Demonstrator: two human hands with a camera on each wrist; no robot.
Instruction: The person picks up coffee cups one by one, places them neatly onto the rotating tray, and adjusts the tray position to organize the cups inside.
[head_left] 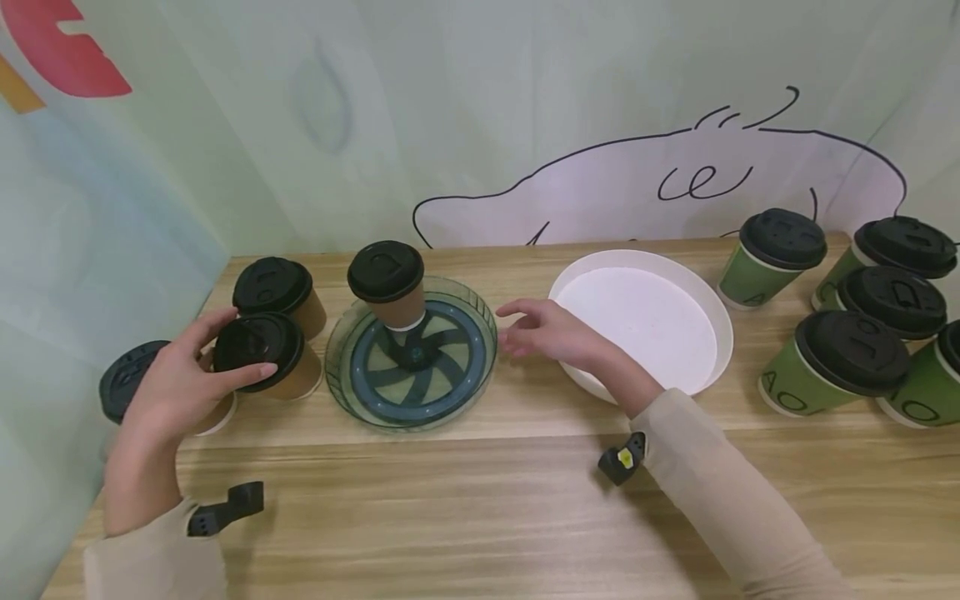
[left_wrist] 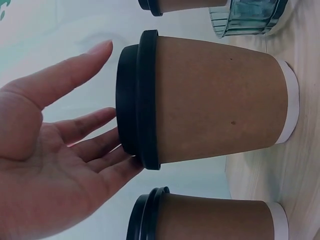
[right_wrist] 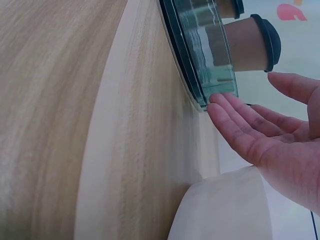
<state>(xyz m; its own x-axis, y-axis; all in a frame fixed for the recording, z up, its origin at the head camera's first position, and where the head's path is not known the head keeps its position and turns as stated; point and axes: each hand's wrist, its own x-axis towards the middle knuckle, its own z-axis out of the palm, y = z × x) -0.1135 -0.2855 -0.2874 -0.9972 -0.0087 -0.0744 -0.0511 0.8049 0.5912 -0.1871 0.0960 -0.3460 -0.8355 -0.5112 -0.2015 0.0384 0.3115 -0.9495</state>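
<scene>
My left hand [head_left: 172,379] is at a brown paper cup with a black lid [left_wrist: 220,100]. In the left wrist view the fingers touch the far side of the lid, while the thumb stands apart from it. Two more brown cups stand close by, one behind [head_left: 272,287] and one at the left [head_left: 123,387], partly covered by the hand. A clear green round tray with a blue spoked ring [head_left: 416,410] carries another brown lidded cup [head_left: 401,308] at its back. Beside that tray's right rim is my right hand [head_left: 555,333], holding nothing, its fingers loosely extended.
A white round tray [head_left: 645,317] with a low rim lies right of the green one, under my right forearm. Several green lidded cups [head_left: 802,392] stand at the table's right end. A printed curtain [head_left: 480,108] hangs behind the wooden table [head_left: 450,517].
</scene>
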